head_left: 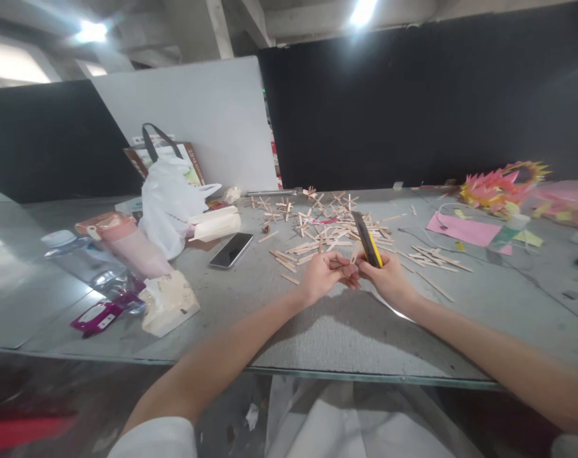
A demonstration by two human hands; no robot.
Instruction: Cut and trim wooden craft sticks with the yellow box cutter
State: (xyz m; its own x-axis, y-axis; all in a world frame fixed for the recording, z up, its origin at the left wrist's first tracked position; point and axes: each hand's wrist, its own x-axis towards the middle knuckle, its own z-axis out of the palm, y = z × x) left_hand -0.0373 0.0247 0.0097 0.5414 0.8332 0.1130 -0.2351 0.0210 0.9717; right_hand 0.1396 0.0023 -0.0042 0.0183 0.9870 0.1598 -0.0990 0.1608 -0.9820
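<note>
In my right hand [386, 275] is a yellow-and-black utility knife [369, 242], its body tilted up and away from me. My left hand [327, 273] is closed, pinching a small wooden craft stick [354, 254] between the fingers. Both hands are close together above the grey table, their fingertips almost meeting at the stick. Just beyond them lies a loose pile of wooden craft sticks [329, 243], some of them crossed over one another. More sticks [434, 257] are scattered to the right of my right hand. Whether the knife's blade is out cannot be seen.
A phone [231, 250] lies left of the sticks. Farther left are a white plastic bag [167, 203], a pink bottle [131, 245], a clear bottle [86, 264] and a tissue pack [169, 302]. Pink paper [463, 229], a glue bottle [508, 232] and spiky paper crafts [496, 187] are at right.
</note>
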